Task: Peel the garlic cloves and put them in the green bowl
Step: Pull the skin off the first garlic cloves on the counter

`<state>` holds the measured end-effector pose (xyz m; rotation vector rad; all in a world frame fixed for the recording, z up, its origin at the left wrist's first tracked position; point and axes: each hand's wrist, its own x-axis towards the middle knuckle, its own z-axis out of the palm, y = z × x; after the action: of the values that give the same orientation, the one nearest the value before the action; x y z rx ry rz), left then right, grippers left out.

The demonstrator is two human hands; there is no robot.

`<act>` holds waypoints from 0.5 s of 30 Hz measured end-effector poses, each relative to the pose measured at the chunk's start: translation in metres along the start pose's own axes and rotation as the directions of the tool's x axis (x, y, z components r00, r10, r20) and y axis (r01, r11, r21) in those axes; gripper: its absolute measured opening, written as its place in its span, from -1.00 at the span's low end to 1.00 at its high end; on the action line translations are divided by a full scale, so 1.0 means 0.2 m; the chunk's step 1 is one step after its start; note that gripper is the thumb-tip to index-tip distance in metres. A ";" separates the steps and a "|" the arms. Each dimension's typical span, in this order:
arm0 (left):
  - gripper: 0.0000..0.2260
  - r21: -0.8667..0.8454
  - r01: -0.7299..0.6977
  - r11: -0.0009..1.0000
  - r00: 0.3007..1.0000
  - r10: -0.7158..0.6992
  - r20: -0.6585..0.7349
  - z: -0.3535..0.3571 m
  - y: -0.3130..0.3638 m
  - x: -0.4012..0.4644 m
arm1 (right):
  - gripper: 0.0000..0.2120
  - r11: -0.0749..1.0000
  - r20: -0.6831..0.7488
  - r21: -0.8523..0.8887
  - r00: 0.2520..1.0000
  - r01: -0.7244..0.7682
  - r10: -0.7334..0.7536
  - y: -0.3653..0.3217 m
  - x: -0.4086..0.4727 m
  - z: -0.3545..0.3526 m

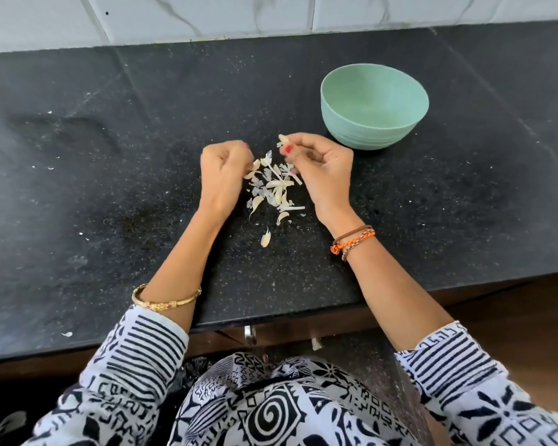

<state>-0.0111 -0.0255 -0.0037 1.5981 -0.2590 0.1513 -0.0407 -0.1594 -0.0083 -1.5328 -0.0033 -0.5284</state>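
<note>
right hand (319,162): pinching a garlic clove (283,139) at its fingertips, just left of the green bowl (374,106)
left hand (223,169): curled up, can't tell if it's holding anything
counter (110,188): pile of cloves and skins (276,191) between the hands
writing: none readable

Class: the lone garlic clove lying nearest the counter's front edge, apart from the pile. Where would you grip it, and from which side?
Pinch the lone clove across its plump lower end, coming straight down from above: it lies flat on the counter, apart from the pile.
</note>
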 end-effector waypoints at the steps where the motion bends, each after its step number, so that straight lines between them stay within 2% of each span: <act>1: -0.64 0.028 -0.039 0.999 0.998 0.038 0.042 0.01 0.00 -0.01 | -0.85 1.000 0.018 0.005 1.000 -0.015 0.014 0.00 0.00 0.01; 2: -0.65 0.037 -0.076 0.996 0.995 0.074 0.064 0.02 0.00 -0.02 | -0.85 0.999 0.026 0.023 0.999 -0.030 0.029 -0.01 0.00 0.01; 5: -0.90 -0.026 -0.119 0.993 0.988 0.121 0.091 0.02 0.00 -0.01 | -0.85 0.996 0.027 0.072 0.999 -0.047 0.045 0.00 0.00 -0.01; 10: -0.90 -0.058 -0.168 0.984 0.979 0.173 0.110 0.02 0.00 -0.01 | -0.80 0.999 0.114 0.037 0.993 -0.019 0.015 0.00 -0.01 0.00; 15: -0.90 0.049 -0.188 0.981 0.980 0.184 0.074 0.00 -0.01 0.01 | -0.84 0.999 0.118 -0.037 0.993 0.026 -0.022 0.01 0.00 -0.01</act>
<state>-0.0086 -0.0256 -0.0061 1.6350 -0.4620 0.2499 -0.0409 -0.1604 -0.0107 -1.6016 -0.1030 -0.4590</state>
